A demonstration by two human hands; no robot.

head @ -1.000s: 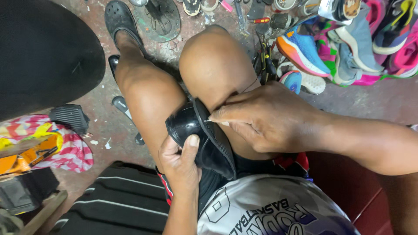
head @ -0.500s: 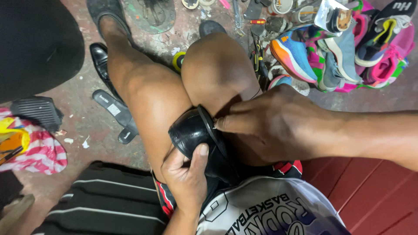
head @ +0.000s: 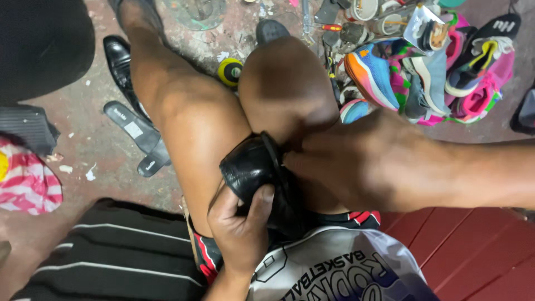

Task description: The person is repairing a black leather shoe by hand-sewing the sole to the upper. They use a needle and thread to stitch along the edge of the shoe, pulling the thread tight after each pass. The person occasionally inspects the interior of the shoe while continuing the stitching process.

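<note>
Here, a black shoe [head: 253, 170] rests between your thighs; your left hand [head: 239, 226] grips it from below, your right hand [head: 356, 161] pinches its rim. Bright sneakers [head: 423, 72] lie upper right, a black insole [head: 136, 136] with a pale label left, on the stained concrete floor [head: 83, 150].

Your left hand [head: 239, 223] grips a black leather shoe [head: 253, 170] on your lap, your right hand [head: 362, 161] pressing its edge, with colourful sneakers [head: 423, 72] heaped on the floor [head: 83, 150].
</note>
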